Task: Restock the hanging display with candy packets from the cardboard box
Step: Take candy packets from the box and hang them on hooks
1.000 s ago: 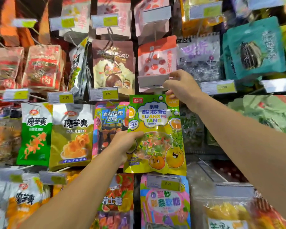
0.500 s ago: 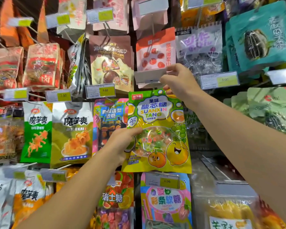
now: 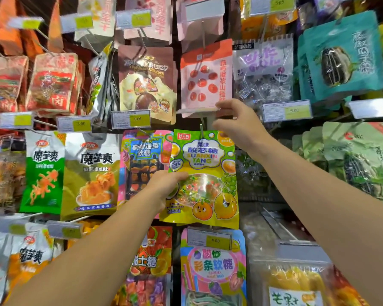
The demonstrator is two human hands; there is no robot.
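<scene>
Left hand pinches packet edge — hole at hook. Right hand lifts tag, fingers curled (box unseen). Nearly hung.

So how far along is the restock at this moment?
Done: neighbouring hooks look full. In hand: the left hand holds the green candy packet at its side, while the right hand lifts the price tag on the hook. Left: seating it fully; the box is out of view.
</scene>
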